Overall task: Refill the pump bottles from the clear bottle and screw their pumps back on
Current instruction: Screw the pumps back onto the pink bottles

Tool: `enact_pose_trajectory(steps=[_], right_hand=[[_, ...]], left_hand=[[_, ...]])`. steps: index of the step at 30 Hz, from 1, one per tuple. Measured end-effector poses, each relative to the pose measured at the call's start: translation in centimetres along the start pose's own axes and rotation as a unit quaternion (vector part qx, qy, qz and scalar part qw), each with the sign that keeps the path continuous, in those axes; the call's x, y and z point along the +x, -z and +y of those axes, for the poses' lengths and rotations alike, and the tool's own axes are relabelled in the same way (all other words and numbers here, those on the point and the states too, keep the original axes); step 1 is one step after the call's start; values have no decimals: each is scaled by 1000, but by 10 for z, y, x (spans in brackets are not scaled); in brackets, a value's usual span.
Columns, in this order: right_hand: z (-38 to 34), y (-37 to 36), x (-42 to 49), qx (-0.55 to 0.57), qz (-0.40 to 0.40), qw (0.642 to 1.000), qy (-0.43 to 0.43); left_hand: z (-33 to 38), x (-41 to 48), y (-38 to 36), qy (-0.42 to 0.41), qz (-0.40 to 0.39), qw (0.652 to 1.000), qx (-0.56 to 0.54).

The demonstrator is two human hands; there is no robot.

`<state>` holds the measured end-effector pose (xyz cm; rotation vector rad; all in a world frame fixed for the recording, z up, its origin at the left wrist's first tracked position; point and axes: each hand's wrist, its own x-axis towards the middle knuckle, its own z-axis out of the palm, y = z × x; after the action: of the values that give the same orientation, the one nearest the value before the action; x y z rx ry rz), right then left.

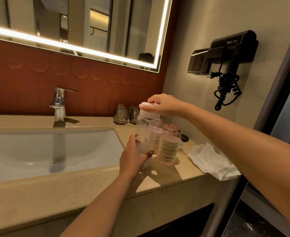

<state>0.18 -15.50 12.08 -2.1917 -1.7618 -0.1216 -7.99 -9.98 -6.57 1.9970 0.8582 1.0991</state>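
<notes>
Pink bottles (169,147) stand just right of my clear bottle (141,127), upright, cap (148,115) up; left hand (134,159) grips its body, right hand (166,105) the cap.

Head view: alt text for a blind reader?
A person's left hand holds a clear bottle upright at a bathroom counter while the right hand grips its white cap. Two pink bottles without pumps stand beside it, right of the sink.

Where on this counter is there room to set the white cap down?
Bare counter lies in front of the labelled pink bottle, between the sink and the white cloth. Another free strip runs along the back, between the faucet and the glasses. Right behind that bottle it is crowded.
</notes>
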Motion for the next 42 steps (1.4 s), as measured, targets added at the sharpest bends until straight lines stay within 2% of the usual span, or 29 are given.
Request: enact_pose_trajectory(steps=[5,10,12,14,16,18,22,24,29,33,35,39,40,42], right_hand=[[-4,9,-1,16,-28,999,-21],[-6,-2,-3,-82,47,995,-44],[-8,1,-2,-25,25,998,-42],[-10,10,-2,53,-43,997,-23],[-9,16,-3,82,-99,992,-13],[-7,15,-2,52,-91,994,-9],[-6,5,1,-67,-4,998,-7],[-7,4,2,-52,-10,999,-14],[-3,17,3,46,-89,995,-29],[-1,10,1,-94,1,995,-29],[-2,10,1,-141,16,990,-23],[-2,19,1,-12,-82,997,2],[-2,20,1,-13,-99,995,10],[-1,17,0,-53,-74,996,15]], left_hand=[[0,0,0,-2,0,1000,5],[-1,-1,1,-3,0,1000,1],[-1,-1,1,-4,0,1000,-2],[-1,0,1,-3,0,1000,-1],[-1,0,1,-1,2,1000,0],[0,0,0,-1,3,1000,3],[0,-1,1,2,1,1000,1],[0,-1,1,1,1,1000,2],[0,1,-1,3,4,1000,4],[-2,0,-1,0,5,1000,6],[-2,1,-1,1,5,1000,7],[-3,1,-2,3,4,1000,2],[-3,1,-2,2,5,1000,3],[-3,1,-2,2,6,1000,4]])
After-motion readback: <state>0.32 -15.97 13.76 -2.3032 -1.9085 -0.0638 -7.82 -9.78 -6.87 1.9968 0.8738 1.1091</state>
